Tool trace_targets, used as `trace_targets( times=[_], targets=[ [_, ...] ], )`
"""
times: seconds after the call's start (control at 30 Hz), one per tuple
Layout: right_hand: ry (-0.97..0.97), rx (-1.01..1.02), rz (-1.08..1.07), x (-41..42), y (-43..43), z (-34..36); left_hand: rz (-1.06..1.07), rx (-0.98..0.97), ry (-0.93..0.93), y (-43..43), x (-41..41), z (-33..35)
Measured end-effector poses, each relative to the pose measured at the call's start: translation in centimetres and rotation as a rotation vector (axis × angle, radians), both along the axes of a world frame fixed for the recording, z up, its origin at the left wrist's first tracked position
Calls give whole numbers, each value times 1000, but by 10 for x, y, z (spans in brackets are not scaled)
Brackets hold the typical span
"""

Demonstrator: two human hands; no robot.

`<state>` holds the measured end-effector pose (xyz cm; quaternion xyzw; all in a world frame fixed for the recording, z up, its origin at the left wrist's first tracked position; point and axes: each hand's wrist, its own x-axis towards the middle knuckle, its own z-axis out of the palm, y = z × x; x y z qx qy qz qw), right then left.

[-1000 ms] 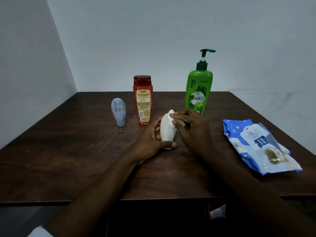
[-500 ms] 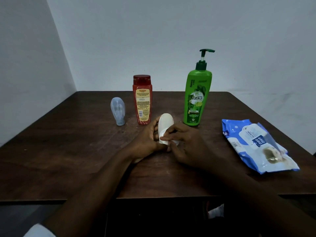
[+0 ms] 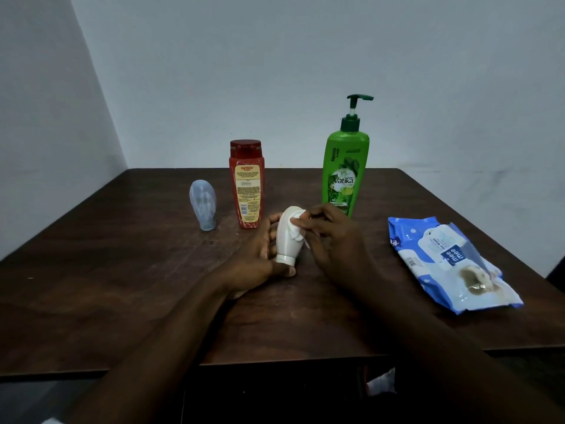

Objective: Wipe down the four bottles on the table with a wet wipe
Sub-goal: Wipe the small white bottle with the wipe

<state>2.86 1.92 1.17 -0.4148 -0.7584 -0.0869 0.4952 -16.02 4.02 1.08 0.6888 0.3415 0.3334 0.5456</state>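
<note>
A small white bottle point(image 3: 286, 237) stands cap-down at the middle of the dark wooden table point(image 3: 122, 286). My left hand point(image 3: 260, 255) grips it from the left, thumb under the cap. My right hand point(image 3: 333, 240) pinches a crumpled white wet wipe point(image 3: 298, 229) against the bottle's upper right side. Behind stand a small pale blue bottle point(image 3: 203, 205), cap down, a red shampoo bottle point(image 3: 247, 185) and a tall green pump bottle point(image 3: 345, 166), all untouched.
A blue and white wet wipe pack point(image 3: 449, 264) lies flat on the table at the right. Pale walls close in behind and on the left. The table's front edge runs below my forearms.
My right hand has slid the wipe from low on the white bottle up to its upper side. The left hand keeps its hold on the bottle.
</note>
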Motion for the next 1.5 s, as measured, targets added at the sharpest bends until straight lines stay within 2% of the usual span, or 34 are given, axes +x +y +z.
trace_targets(
  times=[0.17,0.3,0.6,0.87,1.03,1.27,1.5],
  targets=[
    [228,-108,-6,1,6,5,-19,23,29,0,-1,2],
    [413,-241,87,3,7,8,-6,91,114,0,0,1],
    [595,-361,197,13,11,2,143,394,323,-3,8,-1],
    [561,-359,198,4,4,5,319,352,228,-6,6,-2],
    [382,-326,115,-3,-2,2,352,329,215,-5,3,-2],
    [150,-386,64,-4,-17,1,395,262,191,-4,0,-2],
    [70,-314,81,-2,-20,-1,396,250,193,-4,2,-1]
  ],
)
